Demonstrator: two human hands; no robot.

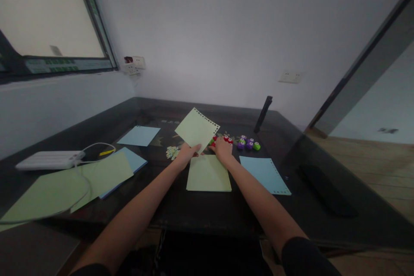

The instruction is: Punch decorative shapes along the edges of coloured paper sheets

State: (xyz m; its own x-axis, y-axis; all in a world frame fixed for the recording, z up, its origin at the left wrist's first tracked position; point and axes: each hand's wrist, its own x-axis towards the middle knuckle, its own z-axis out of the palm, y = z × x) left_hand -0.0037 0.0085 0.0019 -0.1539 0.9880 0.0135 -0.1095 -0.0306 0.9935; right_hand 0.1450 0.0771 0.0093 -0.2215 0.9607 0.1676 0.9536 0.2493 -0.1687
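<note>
A light green sheet of paper [198, 128], with a row of punched holes along one edge, is raised and tilted in my left hand [186, 153]. The hand is closed on its lower corner. My right hand [222, 148] is curled at the far edge of a pale green paper stack [208, 177], beside small red pieces with white eye-like spots [228, 139]. Its fingertips are partly hidden, so I cannot make out what they grip. Purple and green pieces [249, 143] of the same sort sit further right. A heap of small pale bits [172, 152] lies left of my left hand.
A blue hole-edged sheet [265, 174] lies at right, another blue sheet [139, 135] at back left. Green sheets [106, 172] and a white power strip [48, 160] with its cable occupy the left. A dark upright object [263, 113] and a black flat object [326, 189] are on the right.
</note>
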